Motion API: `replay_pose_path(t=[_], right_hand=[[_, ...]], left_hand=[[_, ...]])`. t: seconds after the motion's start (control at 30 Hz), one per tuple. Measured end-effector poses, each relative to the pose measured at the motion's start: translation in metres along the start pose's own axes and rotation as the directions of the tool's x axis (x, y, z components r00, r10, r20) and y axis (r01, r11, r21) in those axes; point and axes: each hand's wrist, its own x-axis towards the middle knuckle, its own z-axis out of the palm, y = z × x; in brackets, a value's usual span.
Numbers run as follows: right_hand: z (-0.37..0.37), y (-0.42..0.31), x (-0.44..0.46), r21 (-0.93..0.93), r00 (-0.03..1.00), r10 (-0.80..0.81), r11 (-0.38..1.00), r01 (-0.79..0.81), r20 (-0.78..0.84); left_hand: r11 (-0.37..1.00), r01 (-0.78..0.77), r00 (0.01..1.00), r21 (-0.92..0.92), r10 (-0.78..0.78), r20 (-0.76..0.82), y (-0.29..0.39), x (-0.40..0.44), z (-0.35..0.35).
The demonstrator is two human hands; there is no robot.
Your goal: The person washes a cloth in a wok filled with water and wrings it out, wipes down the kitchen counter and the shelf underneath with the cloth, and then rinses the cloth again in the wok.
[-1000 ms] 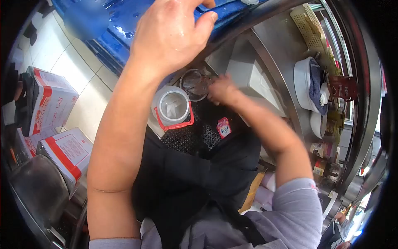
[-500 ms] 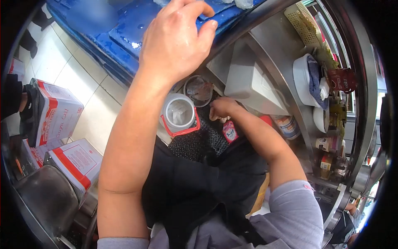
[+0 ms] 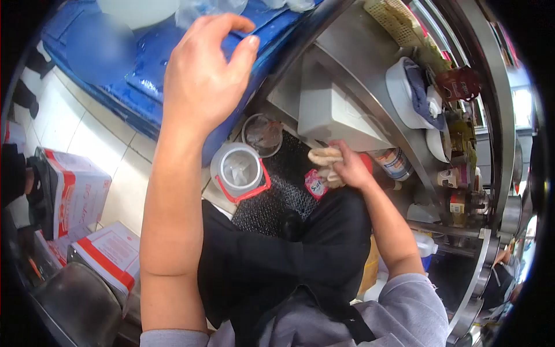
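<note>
Two bare hands are showing beyond a lap in black clothing (image 3: 272,248), at different heights. Nearest, just past the right knee, a pink Surf packet (image 3: 313,185) is lying toward the right edge of a wet black mat (image 3: 254,211). Right beside it, the right hand (image 3: 350,166) is keeping a clenched grip on a beige cloth-like piece (image 3: 324,155), which is hanging folded over the mat's right side; whether it is one piece or two, I cannot tell. Along the mat's left edge a white bucket (image 3: 222,168) with a red handle (image 3: 234,199) is standing open and holding something pale. Next to it, at the mat's far left corner, a clear round tub (image 3: 246,141) is holding something brownish. Past the mat's right edge a white box (image 3: 347,124) and a labelled jar (image 3: 393,165) are sitting near a steel shelf (image 3: 335,34). Higher up, the left hand (image 3: 203,69) is hovering over the near edge of a blue plastic top (image 3: 147,63), its grip released, thumb and fingers curving apart around nothing. Toward that top's far edge, a white round dish (image 3: 141,8) and a clear plastic bag (image 3: 196,8) are resting.
</note>
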Motion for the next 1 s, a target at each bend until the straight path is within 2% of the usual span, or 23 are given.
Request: replay_pose_path(t=[0.03,0.1,0.13,0.17,0.2,0.23,0.3,0.37,0.43,0.47,0.5,0.57,0.6,0.83,0.9,0.93,1.0], right_hand=[[0.000,-0.003,-0.004,-0.026,1.000,-0.012,1.000,0.012,-0.011],[-0.008,-0.008,-0.008,-0.032,0.992,0.113,0.993,-0.112,0.047],[-0.011,-0.007,-0.010,-0.028,0.993,0.113,0.993,-0.112,0.031],[-0.014,-0.005,-0.013,0.032,0.994,0.098,0.995,-0.097,-0.057],[-0.018,-0.003,-0.015,0.088,0.985,0.084,0.993,-0.072,-0.150],[-0.021,0.001,-0.015,0.088,0.982,0.079,0.994,-0.064,-0.174],[-0.026,0.010,-0.015,0.103,0.966,0.025,0.995,0.001,-0.256],[-0.030,0.018,-0.010,0.055,0.968,0.056,0.998,-0.043,-0.244],[-0.026,0.035,0.002,0.115,0.976,0.143,0.985,-0.125,-0.166],[-0.018,0.052,0.012,-0.013,0.974,0.092,0.995,-0.097,-0.206],[-0.014,0.052,0.018,-0.014,0.976,0.084,0.996,-0.089,-0.203],[-0.001,0.051,0.029,-0.043,0.917,0.228,0.966,-0.256,-0.327],[0.003,0.051,0.034,-0.116,0.902,0.184,0.962,-0.247,-0.390],[0.001,0.053,0.081,0.010,0.843,0.246,0.962,-0.275,-0.479],[-0.001,0.056,0.102,0.015,0.809,0.314,0.935,-0.355,-0.497],[0.000,0.060,0.111,0.032,0.778,0.292,0.943,-0.331,-0.556],[-0.004,0.074,0.136,-0.011,0.787,0.322,0.923,-0.385,-0.526]], left_hand=[[1.000,0.029,0.999,-0.008,-0.029,0.014,0.002,-0.001,-0.001],[1.000,0.001,1.000,0.001,-0.001,0.028,0.003,-0.001,0.000],[0.997,0.017,1.000,-0.080,-0.017,-0.006,0.003,-0.002,0.002],[0.986,0.029,0.999,-0.163,-0.036,-0.037,0.002,-0.001,0.002],[0.987,0.062,0.998,-0.150,-0.064,-0.007,0.003,-0.001,0.001],[0.987,0.038,0.999,-0.158,-0.041,-0.014,0.005,-0.002,0.000],[0.962,0.142,0.990,-0.233,-0.141,0.022,0.009,-0.002,-0.001],[0.966,0.126,0.992,-0.227,-0.123,0.028,0.011,-0.001,-0.002],[0.965,0.162,0.987,-0.205,-0.159,0.031,0.015,-0.002,-0.003],[0.966,0.165,0.986,-0.197,-0.161,0.038,0.014,-0.003,-0.003],[0.968,0.165,0.986,-0.191,-0.162,0.032,0.015,-0.003,-0.004],[0.962,0.203,0.979,-0.184,-0.193,0.074,0.019,-0.002,-0.005],[0.960,0.204,0.978,-0.190,-0.191,0.083,0.017,-0.001,-0.004],[0.978,0.171,0.983,-0.123,-0.160,0.091,0.021,-0.002,-0.002],[0.975,0.191,0.977,-0.116,-0.177,0.120,0.022,-0.001,-0.003],[0.975,0.193,0.976,-0.112,-0.179,0.122,0.021,-0.001,-0.004],[0.957,0.193,0.979,-0.218,-0.172,0.109,0.019,-0.002,-0.004]])
